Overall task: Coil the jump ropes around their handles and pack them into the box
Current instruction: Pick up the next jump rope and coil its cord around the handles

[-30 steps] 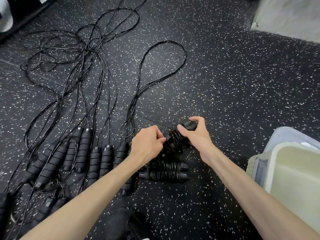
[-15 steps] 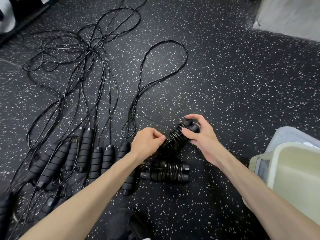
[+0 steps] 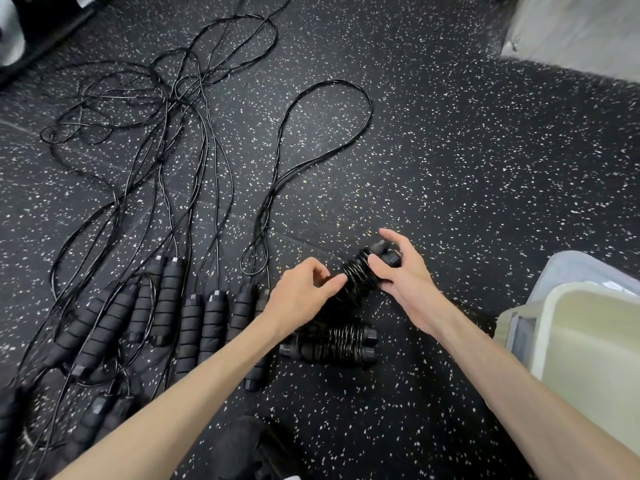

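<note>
My right hand (image 3: 401,275) grips a pair of black handles (image 3: 360,275) wound with black rope, held just above the floor. My left hand (image 3: 301,292) pinches the rope at the near end of that bundle. A second coiled bundle (image 3: 332,344) lies on the floor below my hands. Several uncoiled jump ropes lie to the left, their foam handles (image 3: 166,306) side by side and their ropes (image 3: 166,109) tangled farther away. One rope forms a long loop (image 3: 346,88) ahead. The pale plastic box (image 3: 568,341) stands at the right edge.
Black speckled rubber floor (image 3: 450,168) all around. A pale grey block (image 3: 585,32) sits at the far right corner. Dark equipment and something white (image 3: 10,32) occupy the far left corner. A dark shape, maybe my knee (image 3: 242,448), is at the bottom centre.
My right hand has turned the wound bundle and lifted it slightly to the right. My left hand stays pinched at its near end. The loose ropes have not moved.
</note>
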